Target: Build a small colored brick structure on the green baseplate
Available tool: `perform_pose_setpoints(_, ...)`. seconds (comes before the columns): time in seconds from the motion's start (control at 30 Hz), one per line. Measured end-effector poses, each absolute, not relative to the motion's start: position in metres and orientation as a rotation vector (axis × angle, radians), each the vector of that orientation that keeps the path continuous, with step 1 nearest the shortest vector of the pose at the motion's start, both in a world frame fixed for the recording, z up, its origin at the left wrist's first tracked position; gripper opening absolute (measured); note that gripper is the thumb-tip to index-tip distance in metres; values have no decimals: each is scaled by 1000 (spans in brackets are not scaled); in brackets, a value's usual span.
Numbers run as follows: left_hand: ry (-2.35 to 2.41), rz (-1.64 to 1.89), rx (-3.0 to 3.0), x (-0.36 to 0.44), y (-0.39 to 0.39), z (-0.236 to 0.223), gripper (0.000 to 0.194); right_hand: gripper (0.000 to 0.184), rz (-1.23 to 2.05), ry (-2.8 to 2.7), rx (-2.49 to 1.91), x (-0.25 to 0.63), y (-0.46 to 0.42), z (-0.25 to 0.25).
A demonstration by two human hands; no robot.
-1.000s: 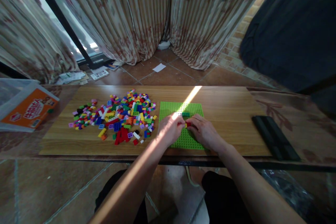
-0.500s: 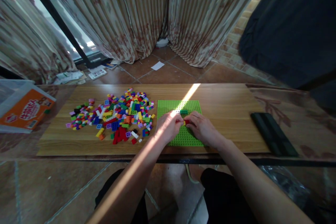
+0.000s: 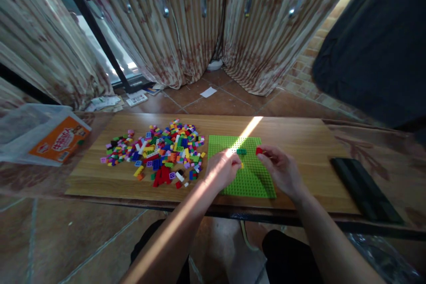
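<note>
- Ref.: lt-green studded baseplate (image 3: 249,186), flat on wood-grain bench (image 3: 304,142).
- L hand (image 3: 223,169): over baseplate's L side; fingertips closed on small yellow brick (image 3: 242,166), mostly hidden.
- R hand (image 3: 281,169): at baseplate's R edge, grasping red brick (image 3: 258,151) btwn thumb & fingers; brick at far R part of baseplate, apart from yellow one. Contact w/ studs: can't tell.
- Dk-green brick (image 3: 241,151): on baseplate's far half, btwn hands.
- Mixed brick pile (image 3: 169,151): just L of baseplate.
- Clear plastic tub (image 3: 33,117), orange label: well L of baseplate.
</note>
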State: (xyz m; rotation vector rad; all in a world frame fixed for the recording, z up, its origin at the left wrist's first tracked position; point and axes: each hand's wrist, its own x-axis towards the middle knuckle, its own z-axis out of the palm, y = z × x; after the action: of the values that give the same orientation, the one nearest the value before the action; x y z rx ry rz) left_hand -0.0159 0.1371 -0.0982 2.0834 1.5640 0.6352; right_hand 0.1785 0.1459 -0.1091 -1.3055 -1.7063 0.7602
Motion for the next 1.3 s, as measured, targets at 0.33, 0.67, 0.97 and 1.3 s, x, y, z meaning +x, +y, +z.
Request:
perform_pose_setpoints(0.33, 1709, 824, 2017, -43, 142, -85, 20, 32, 805, -1587, -1265, 120, 157, -96)
perform_pose_setpoints(0.67, 2460, 702, 1624, -147, 147, -79, 15, 20, 770, -2020, -1118, 23, 143, -99)
perform_pose_setpoints(0.97, 2495, 541, 1827, -138, 144, -83, 14, 24, 753, -2101, -1182, 9, 150, -114)
perform_pose_setpoints(1.3, 2469, 429, 1920, -129, 151, -85, 20, 20, 686, -2048, -1079, 28, 143, -104)
